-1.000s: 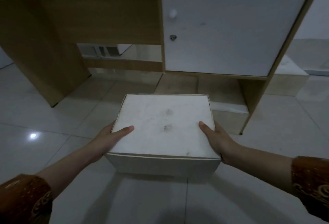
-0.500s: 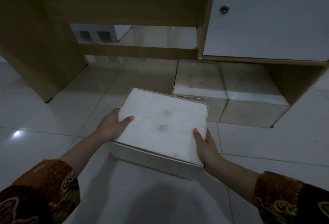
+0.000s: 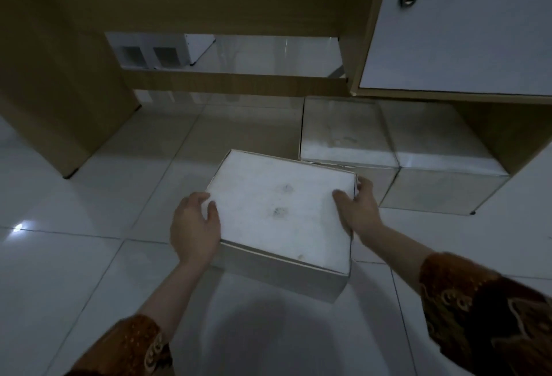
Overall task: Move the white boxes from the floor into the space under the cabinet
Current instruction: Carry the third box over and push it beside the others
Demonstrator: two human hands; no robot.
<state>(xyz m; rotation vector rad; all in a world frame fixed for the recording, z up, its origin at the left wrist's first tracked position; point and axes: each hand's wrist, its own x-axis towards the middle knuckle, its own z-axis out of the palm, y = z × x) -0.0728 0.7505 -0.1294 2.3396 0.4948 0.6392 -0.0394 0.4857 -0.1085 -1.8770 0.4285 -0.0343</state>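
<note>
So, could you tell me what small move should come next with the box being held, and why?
Probably slide or carry the held white box forward and leftward, to the floor beside the two boxes under the cabinet. The left hand and right hand grip its sides, the spot under the white door looks filled, and bare tile lies open just left of them.
</note>
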